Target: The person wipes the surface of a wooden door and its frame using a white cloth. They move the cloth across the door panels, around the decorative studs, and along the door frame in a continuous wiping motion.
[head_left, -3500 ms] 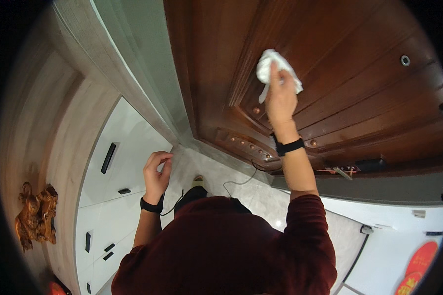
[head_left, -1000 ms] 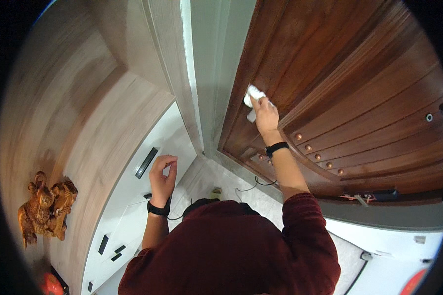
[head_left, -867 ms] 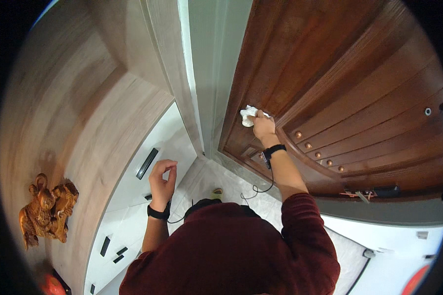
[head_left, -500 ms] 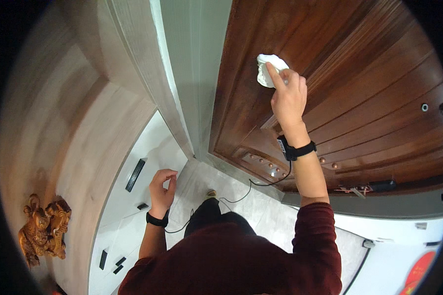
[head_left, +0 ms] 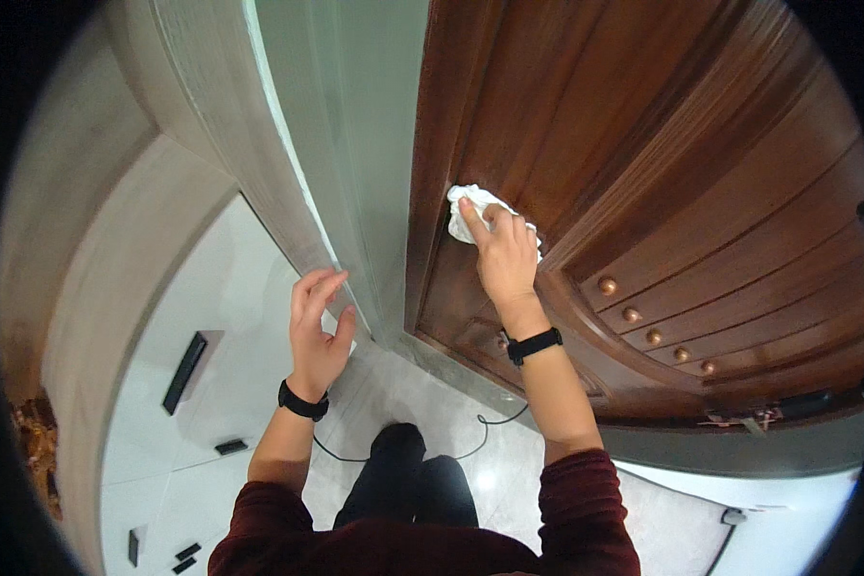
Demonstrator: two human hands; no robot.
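Here, fingers [head_left: 470, 215] on plain cloth [head_left: 458, 227].

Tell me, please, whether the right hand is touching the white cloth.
Touching. The head view shows it plainly: the thumb and fingers of the right hand lie directly on the white cloth, with no gap between them.

- Cloth [head_left: 459, 230]: white
- Door [head_left: 586, 115]: reddish brown, dark groove lines
- Studs [head_left: 654, 336]: copper
- 2 wristbands [head_left: 534, 347]: black
- Sleeves [head_left: 586, 514]: dark red
- Cabinet [head_left: 226, 278]: white, handles [head_left: 184, 372] black
- Floor [head_left: 514, 490]: pale grey
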